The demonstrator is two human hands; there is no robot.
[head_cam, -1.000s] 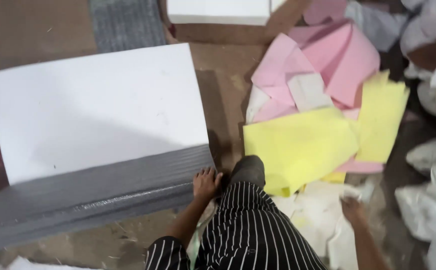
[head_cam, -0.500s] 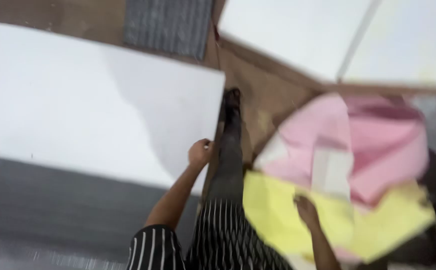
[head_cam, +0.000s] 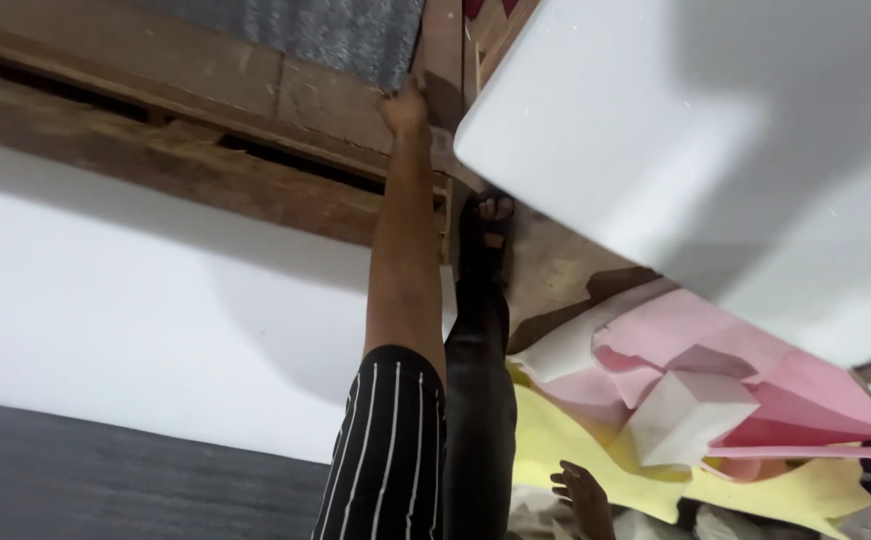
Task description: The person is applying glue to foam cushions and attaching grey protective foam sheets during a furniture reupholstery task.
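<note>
A: What is on the left?

B: A big white sheet stack [head_cam: 105, 320] with a gray edge. A wooden frame [head_cam: 205, 150] runs above it.

A: And the left hand [head_cam: 402, 108]?

B: It reaches far out. Its fingers press on the wooden frame, beside a gray stack [head_cam: 335, 30]. It is not a fist.

A: And to the right?

B: The right hand [head_cam: 583, 492] hangs low with loose fingers, holding nothing, near yellow paper [head_cam: 575, 440] and pink paper [head_cam: 755, 385]. Another white stack [head_cam: 715, 140] sits above.
</note>
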